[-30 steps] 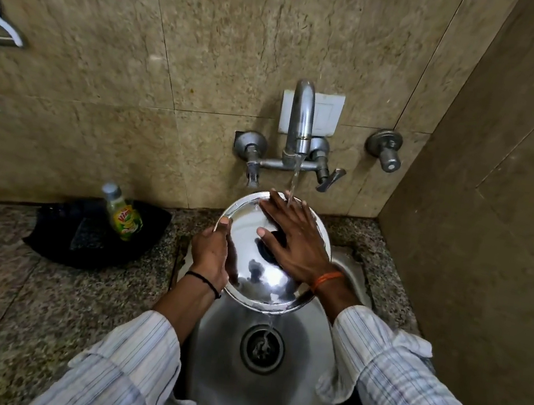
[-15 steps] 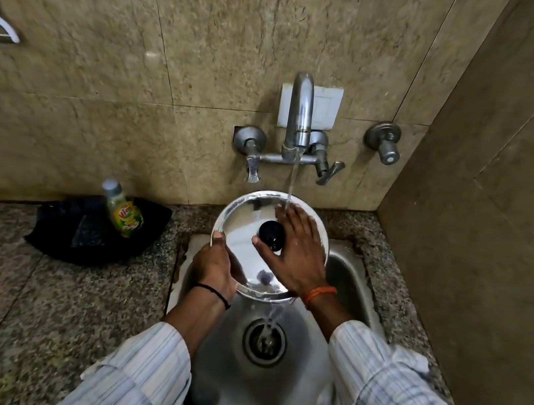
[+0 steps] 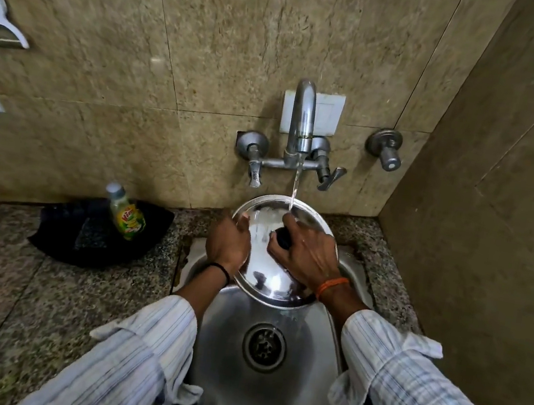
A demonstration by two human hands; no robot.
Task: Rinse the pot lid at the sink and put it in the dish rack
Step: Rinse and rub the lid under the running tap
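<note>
A round steel pot lid (image 3: 265, 273) with a black knob (image 3: 282, 238) is tilted over the steel sink (image 3: 224, 338), its top face toward me. Water (image 3: 295, 185) runs from the tap (image 3: 302, 121) onto the lid's far edge. My left hand (image 3: 228, 243) grips the lid's left rim. My right hand (image 3: 307, 258) is curled round the knob, thumb on its left and fingers above it. No dish rack is in view.
A green dish-soap bottle (image 3: 126, 216) lies on a black tray (image 3: 59, 240) on the granite counter (image 3: 1, 301) left of the sink. A tiled wall (image 3: 496, 236) stands close on the right. A spare valve (image 3: 386, 150) sticks out right of the tap.
My right hand went from lying flat on the lid's face to curling round the knob. My left hand slid further up the left rim. The lid stayed under the running water.
</note>
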